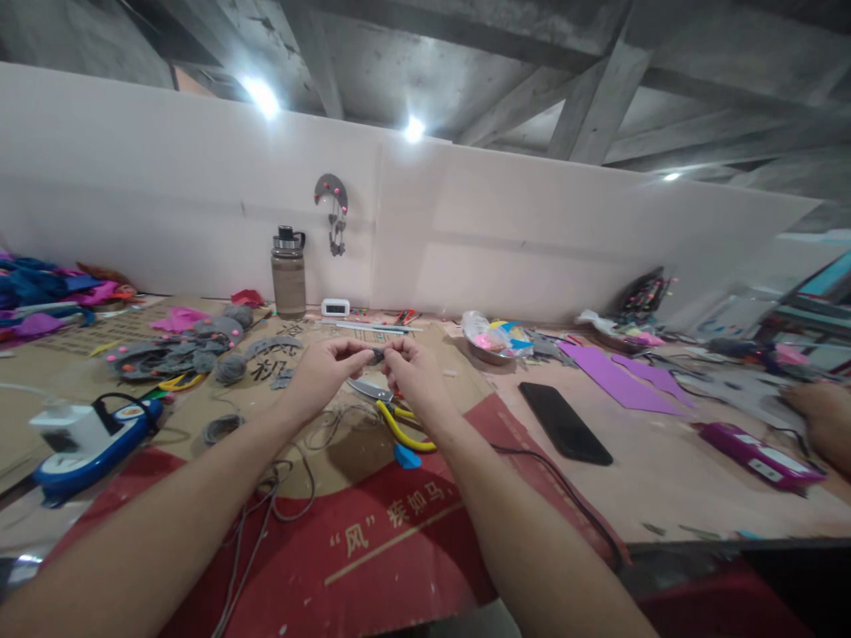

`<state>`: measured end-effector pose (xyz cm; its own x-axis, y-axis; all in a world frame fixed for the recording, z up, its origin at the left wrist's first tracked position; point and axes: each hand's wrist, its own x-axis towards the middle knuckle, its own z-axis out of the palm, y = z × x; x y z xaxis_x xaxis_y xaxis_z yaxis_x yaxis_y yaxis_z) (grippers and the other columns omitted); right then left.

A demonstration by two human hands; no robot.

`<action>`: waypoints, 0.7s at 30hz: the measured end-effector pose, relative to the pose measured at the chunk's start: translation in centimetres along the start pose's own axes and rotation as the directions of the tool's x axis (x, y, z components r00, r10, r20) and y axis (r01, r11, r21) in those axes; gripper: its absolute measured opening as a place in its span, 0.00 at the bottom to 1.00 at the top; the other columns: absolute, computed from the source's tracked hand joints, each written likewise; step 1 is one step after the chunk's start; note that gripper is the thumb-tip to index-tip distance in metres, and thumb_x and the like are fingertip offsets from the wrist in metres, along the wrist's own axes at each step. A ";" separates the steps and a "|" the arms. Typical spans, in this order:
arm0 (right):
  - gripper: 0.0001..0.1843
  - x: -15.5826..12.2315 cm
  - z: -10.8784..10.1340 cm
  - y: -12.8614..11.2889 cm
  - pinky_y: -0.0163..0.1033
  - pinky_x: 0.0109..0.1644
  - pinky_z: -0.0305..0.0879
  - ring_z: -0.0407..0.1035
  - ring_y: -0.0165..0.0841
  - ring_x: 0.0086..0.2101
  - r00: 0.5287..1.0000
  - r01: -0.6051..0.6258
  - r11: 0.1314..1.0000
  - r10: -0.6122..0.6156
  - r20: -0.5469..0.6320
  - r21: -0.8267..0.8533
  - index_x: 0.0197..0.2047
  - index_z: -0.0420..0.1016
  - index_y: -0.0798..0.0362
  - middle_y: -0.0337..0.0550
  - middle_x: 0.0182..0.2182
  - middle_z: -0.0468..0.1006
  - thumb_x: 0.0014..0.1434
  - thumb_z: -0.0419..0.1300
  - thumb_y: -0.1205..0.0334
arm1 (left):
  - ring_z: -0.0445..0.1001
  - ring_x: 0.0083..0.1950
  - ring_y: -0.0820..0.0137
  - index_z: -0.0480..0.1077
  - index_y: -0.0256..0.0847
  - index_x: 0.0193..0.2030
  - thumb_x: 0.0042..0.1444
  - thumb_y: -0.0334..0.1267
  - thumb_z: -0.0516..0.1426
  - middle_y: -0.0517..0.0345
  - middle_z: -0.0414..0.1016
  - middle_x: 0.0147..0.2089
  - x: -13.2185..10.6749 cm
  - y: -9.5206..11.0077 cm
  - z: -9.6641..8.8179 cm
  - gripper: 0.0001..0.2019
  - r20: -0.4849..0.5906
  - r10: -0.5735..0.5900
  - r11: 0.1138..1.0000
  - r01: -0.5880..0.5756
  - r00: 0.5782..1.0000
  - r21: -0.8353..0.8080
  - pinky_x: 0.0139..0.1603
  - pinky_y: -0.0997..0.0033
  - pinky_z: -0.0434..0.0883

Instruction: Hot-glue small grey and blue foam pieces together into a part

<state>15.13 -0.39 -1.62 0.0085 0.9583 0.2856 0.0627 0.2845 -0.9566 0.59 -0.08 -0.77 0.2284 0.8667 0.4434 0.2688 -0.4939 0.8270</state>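
Note:
My left hand and my right hand meet over the cardboard, fingertips pinched on a small grey piece that looks like felt. Its exact shape is mostly hidden by the fingers. Just below my right hand lie scissors with yellow handles, their blades pointing left. Loose grey yarn trails over the cardboard beneath my left forearm. Left of my hands are grey yarn balls and a heap of grey felt pieces with pink and orange dots.
A water bottle and a small white clock stand by the partition. Rightward lie a bowl, a black phone, purple sheets and a magenta device. Another person's hand is at far right. A power strip sits left.

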 end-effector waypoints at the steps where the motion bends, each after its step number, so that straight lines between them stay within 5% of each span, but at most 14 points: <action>1: 0.05 0.1 0.0 0.1 0.30 0.19 0.52 0.56 0.22 0.15 1.000 -0.008 0.998 0.007 0.007 0.058 0.31 0.64 0.51 0.30 0.17 0.65 0.49 0.51 0.61 | 0.64 0.26 0.74 0.74 0.38 0.37 0.51 0.43 0.56 0.61 0.68 0.23 0.1 -0.3 0.0 0.12 -0.016 0.009 1.000 -0.009 1.000 -0.022 0.29 0.74 0.62; 6: 0.13 0.1 0.2 0.2 0.29 0.19 0.53 0.57 0.22 0.16 0.996 -0.075 0.955 0.057 0.073 0.287 0.34 0.63 0.52 0.31 0.19 0.67 0.52 0.52 0.51 | 0.68 0.34 0.71 0.74 0.40 0.36 0.52 0.39 0.56 0.56 0.72 0.33 0.1 -0.3 -0.4 0.08 -0.157 0.271 0.955 -0.245 0.950 0.167 0.34 0.72 0.65; 10: 0.13 -0.1 0.6 0.0 0.29 0.20 0.53 0.57 0.21 0.17 0.990 -0.111 0.915 0.067 0.124 0.389 0.31 0.63 0.53 0.32 0.21 0.67 0.48 0.58 0.54 | 0.68 0.44 0.68 0.75 0.43 0.36 0.53 0.35 0.56 0.54 0.72 0.39 -0.2 0.0 -0.6 0.07 -0.079 0.489 0.835 -0.440 0.869 0.330 0.44 0.68 0.65; 13: 0.11 -0.1 0.6 0.0 0.29 0.22 0.54 0.58 0.21 0.18 0.997 -0.043 0.921 0.014 0.076 0.387 0.33 0.64 0.53 0.31 0.21 0.68 0.47 0.59 0.59 | 0.69 0.42 0.69 0.75 0.42 0.37 0.52 0.37 0.56 0.54 0.72 0.39 -0.2 -0.2 -0.4 0.07 -0.088 0.436 0.871 -0.396 0.896 0.291 0.43 0.68 0.66; 17: 0.11 0.1 0.4 0.3 0.30 0.24 0.56 0.59 0.21 0.19 0.998 0.067 0.948 -0.068 -0.006 0.310 0.36 0.63 0.51 0.30 0.22 0.68 0.48 0.58 0.61 | 0.70 0.34 0.70 0.73 0.39 0.40 0.53 0.42 0.55 0.54 0.74 0.35 0.2 -0.7 -0.3 0.12 -0.152 0.173 0.984 -0.165 0.973 0.067 0.36 0.70 0.67; 21: 0.09 0.0 0.3 0.4 0.31 0.25 0.58 0.60 0.23 0.19 0.992 0.129 0.969 -0.128 -0.015 0.213 0.36 0.62 0.51 0.30 0.23 0.68 0.51 0.56 0.60 | 0.67 0.28 0.73 0.73 0.37 0.38 0.53 0.44 0.54 0.58 0.71 0.27 0.4 -0.7 -0.1 0.14 -0.049 0.031 0.992 -0.037 0.998 -0.124 0.32 0.73 0.65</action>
<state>14.88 -0.22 -2.01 0.0157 0.9134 0.4068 -0.1509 0.4044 -0.9021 0.35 0.62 -1.13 0.1904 0.8535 0.4851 0.1425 -0.5130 0.8465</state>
